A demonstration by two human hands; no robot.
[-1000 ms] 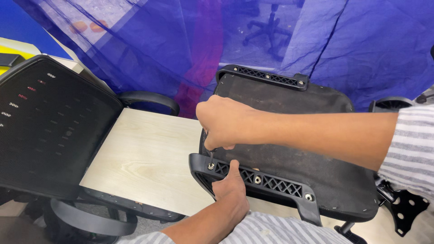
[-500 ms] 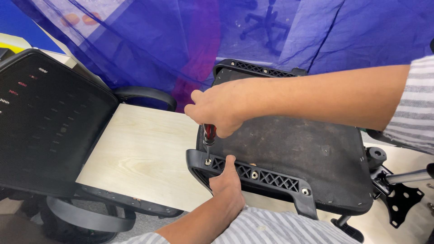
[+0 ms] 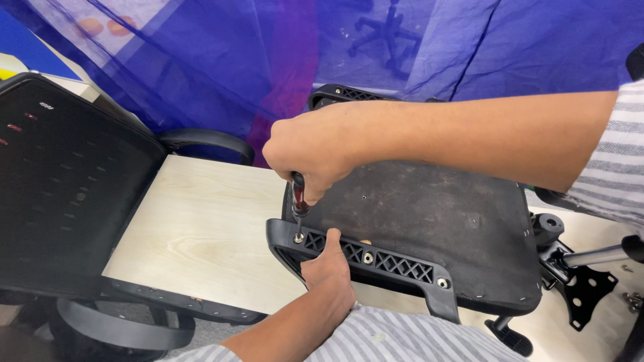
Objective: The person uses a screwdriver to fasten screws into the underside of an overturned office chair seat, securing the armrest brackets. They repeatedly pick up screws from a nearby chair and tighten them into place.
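Head view: right hand (image 3: 315,154) fisted tight around a red-and-black screwdriver (image 3: 298,201), shaft near upright, tip down on a screw (image 3: 298,237) at the left end of a black plastic armrest bracket (image 3: 355,258). Left hand (image 3: 330,263) wraps that bracket just right of the screw, thumb on top, fingers hidden below, pressing it to the near edge of an upturned black chair seat (image 3: 429,228) lying on a pale wooden table (image 3: 201,228). Black mesh chair back (image 3: 60,194) far left, blue sheet (image 3: 201,60) behind, metal chair mechanism (image 3: 590,268) at right.
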